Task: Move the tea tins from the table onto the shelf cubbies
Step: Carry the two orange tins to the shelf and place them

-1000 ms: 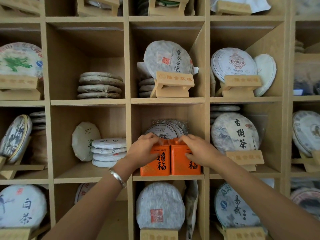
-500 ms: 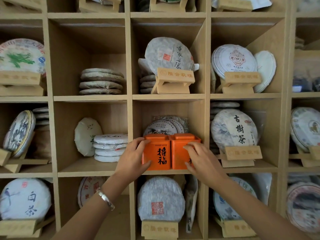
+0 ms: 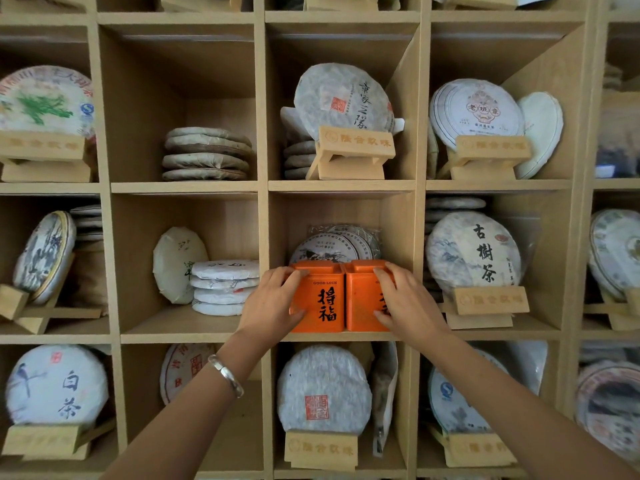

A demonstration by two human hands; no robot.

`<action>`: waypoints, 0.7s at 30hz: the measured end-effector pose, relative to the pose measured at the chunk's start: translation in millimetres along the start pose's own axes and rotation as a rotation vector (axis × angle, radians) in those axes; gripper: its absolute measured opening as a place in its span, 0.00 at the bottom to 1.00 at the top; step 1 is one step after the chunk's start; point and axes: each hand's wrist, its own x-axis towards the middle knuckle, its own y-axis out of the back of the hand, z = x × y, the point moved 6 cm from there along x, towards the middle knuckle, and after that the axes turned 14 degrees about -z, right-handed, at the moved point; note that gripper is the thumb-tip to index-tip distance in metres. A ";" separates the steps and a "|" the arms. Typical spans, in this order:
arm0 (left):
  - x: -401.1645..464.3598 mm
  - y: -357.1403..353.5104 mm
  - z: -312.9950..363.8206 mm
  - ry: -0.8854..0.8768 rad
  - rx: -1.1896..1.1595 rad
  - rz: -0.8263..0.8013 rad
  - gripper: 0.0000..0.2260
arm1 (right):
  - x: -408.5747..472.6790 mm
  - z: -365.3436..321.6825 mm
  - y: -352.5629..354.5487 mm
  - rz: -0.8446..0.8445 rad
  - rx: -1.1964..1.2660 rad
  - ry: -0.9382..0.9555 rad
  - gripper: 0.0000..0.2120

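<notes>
Two orange tea tins stand side by side at the front of the middle shelf cubby (image 3: 343, 337). The left tin (image 3: 323, 299) shows black characters and "GOOD LUCK". The right tin (image 3: 362, 299) is partly covered. My left hand (image 3: 273, 304) grips the left tin's left side, thumb on the front and fingers on the top corner. My right hand (image 3: 405, 303) holds the right tin the same way from its right side. Wrapped tea cakes (image 3: 332, 245) stand behind the tins.
The wooden shelf wall fills the view. Neighbouring cubbies hold stacks of paper-wrapped tea cakes (image 3: 223, 287) and cakes on wooden display stands (image 3: 488, 301). The cubby above (image 3: 343, 185) carries a cake on a stand. A silver bracelet (image 3: 227, 374) circles my left wrist.
My hands slid from the tins' tops and fronts to their outer sides. The tins stay side by side in the cubby. The camera view shifted slightly.
</notes>
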 end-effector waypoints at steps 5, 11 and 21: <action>0.9 -0.5 0.2 0.007 0.013 0.000 0.29 | 1.9 0.9 -1.9 0.007 0.002 -0.009 0.36; 3.1 -0.7 0.9 0.007 0.041 0.001 0.30 | 1.7 3.7 0.1 0.020 0.012 0.012 0.35; 5.0 -1.8 0.7 0.003 0.042 0.019 0.29 | 4.2 6.2 4.7 0.018 0.030 0.016 0.31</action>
